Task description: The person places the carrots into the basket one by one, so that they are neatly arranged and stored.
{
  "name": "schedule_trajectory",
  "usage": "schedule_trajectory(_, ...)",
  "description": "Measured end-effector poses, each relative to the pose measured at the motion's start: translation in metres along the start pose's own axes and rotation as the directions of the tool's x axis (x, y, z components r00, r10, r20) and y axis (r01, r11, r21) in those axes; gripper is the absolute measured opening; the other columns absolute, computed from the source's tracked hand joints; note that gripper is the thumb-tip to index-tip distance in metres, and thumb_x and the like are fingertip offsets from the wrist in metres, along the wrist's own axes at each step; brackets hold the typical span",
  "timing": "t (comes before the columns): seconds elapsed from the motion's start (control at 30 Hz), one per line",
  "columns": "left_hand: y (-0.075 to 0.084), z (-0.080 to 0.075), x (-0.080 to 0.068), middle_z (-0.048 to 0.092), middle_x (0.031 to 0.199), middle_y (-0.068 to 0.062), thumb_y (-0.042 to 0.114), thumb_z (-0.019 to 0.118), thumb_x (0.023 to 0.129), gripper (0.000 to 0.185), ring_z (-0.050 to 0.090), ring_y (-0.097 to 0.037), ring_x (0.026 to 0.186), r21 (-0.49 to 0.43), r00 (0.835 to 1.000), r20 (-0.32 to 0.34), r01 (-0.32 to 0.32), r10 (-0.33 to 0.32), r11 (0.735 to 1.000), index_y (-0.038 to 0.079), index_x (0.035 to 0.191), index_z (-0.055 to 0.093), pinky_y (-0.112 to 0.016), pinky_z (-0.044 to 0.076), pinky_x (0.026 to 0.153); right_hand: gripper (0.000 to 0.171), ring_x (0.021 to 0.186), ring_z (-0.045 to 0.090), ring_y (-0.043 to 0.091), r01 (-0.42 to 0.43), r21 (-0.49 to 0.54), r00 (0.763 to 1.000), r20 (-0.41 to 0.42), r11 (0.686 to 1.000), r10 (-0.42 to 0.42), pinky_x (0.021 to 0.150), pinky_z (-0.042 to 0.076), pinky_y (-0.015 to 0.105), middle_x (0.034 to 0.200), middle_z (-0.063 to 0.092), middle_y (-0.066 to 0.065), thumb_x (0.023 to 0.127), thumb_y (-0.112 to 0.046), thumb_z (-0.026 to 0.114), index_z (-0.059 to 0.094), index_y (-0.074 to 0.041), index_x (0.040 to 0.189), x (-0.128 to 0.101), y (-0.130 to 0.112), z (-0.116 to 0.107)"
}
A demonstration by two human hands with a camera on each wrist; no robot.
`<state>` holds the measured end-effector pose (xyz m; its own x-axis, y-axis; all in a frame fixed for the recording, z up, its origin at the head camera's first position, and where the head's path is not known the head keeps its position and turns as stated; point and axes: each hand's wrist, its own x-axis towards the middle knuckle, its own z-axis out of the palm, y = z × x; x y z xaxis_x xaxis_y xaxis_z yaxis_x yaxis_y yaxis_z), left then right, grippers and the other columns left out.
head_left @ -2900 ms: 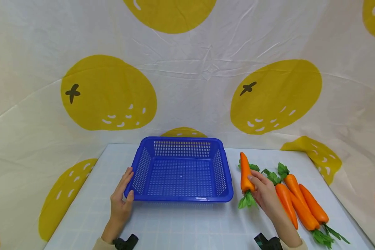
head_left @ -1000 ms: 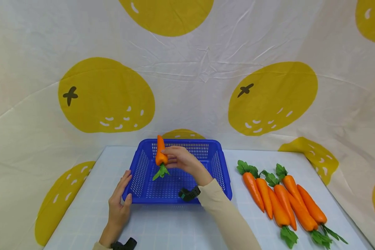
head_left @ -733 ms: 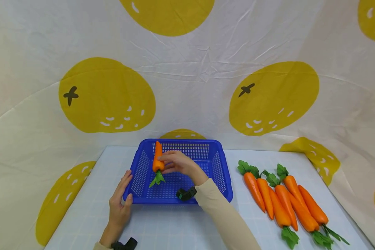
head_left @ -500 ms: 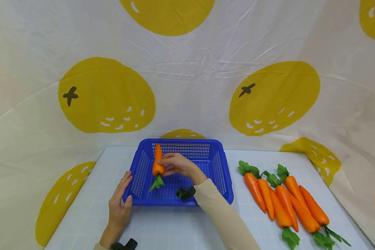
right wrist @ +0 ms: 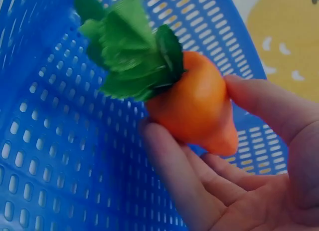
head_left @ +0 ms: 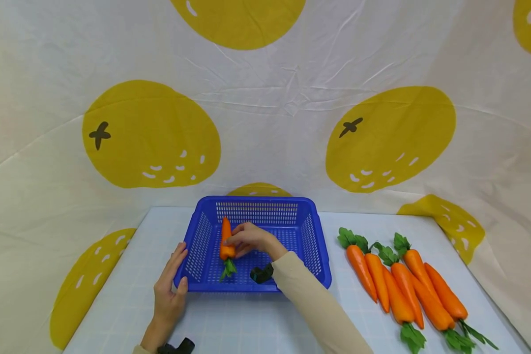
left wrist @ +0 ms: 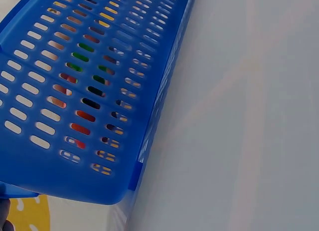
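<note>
1. Over the left half of the blue basket (head_left: pixel 292 285), the held carrot (head_left: pixel 227 251) points its tip toward the far wall, leafy top toward the person; whether it touches the floor I cannot tell.
2. The right hand (head_left: pixel 250 238) pinches that carrot near its leafy end, thumb on one side, fingers on the other.
3. The left hand (head_left: pixel 168 290) holds nothing, its fingers extended against the basket's near-left corner.
4. Within the rim, bare grid floor lies between the carrot and the right wall; the right sleeve (head_left: pixel 318 305) crosses the near rim.
5. A strip of table (head_left: pixel 336 309) separates the basket from seven carrots (head_left: pixel 398 295) lying close together. The far rim stands near the table's back edge, before the fruit-print cloth (head_left: pixel 270 123).
6. The right wrist view alone shows the thumb and fingers on opposite sides of the carrot; the left wrist view shows green and reddish patches through the slotted wall (left wrist: pixel 50 166).
</note>
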<state>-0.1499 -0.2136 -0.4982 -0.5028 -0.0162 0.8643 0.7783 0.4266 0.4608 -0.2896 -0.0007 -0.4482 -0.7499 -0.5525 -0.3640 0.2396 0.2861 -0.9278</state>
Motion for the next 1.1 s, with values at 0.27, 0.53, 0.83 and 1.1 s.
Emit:
schedule_trajectory(0.27, -0.016, 0.000, -0.008, 0.048, 0.134, -0.040, 0.005, 0.050, 0.092, 0.044, 0.042, -0.044, 0.135, -0.001, 1.000, -0.006, -0.012, 0.012, 1.000, -0.020, 0.128, 0.052, -0.033, 0.028, 0.117, 0.049, 0.073, 0.070, 0.028, -0.043, -0.055, 0.999, 0.012, 0.998, 0.043, 0.074, 0.059, 0.044, 0.096, 0.067, 0.017, 0.088, -0.010, 0.070, 0.049, 0.008, 0.128, 0.003, 0.005, 0.000)
schedule_trajectory(0.53, -0.013, 0.000, -0.008, 0.049, 0.134, -0.040, 0.005, 0.050, 0.092, 0.043, 0.042, -0.044, 0.135, 0.003, 1.000, -0.004, 0.002, -0.002, 1.000, -0.020, 0.127, 0.052, -0.032, 0.028, 0.117, 0.051, 0.075, 0.071, 0.032, -0.082, -0.037, 0.995, 0.057, 0.996, 0.084, 0.074, 0.059, 0.044, 0.095, 0.067, 0.020, 0.089, -0.004, 0.068, 0.044, 0.010, 0.132, 0.004, 0.006, 0.002)
schedule_trajectory(0.83, -0.024, 0.000, -0.014, 0.049, 0.135, -0.038, 0.008, 0.050, 0.094, 0.043, 0.042, -0.043, 0.135, 0.003, 1.000, -0.005, -0.005, 0.005, 1.000, -0.019, 0.127, 0.053, -0.032, 0.029, 0.116, 0.061, 0.089, 0.071, 0.043, -0.084, -0.052, 0.990, 0.112, 0.995, 0.089, 0.079, 0.057, 0.047, 0.105, 0.068, 0.030, 0.091, -0.008, 0.067, 0.037, 0.009, 0.142, 0.000, 0.004, 0.002)
schedule_trajectory(1.1, -0.026, -0.001, -0.016, 0.048, 0.136, -0.038, 0.006, 0.051, 0.093, 0.044, 0.042, -0.043, 0.136, 0.008, 1.000, 0.009, 0.009, -0.009, 1.000, -0.018, 0.129, 0.053, -0.032, 0.029, 0.116, 0.054, 0.086, 0.071, 0.042, -0.029, -0.095, 0.999, 0.031, 0.995, 0.033, 0.079, 0.058, 0.049, 0.101, 0.068, 0.030, 0.091, -0.011, 0.068, 0.045, 0.009, 0.135, -0.004, -0.001, 0.003)
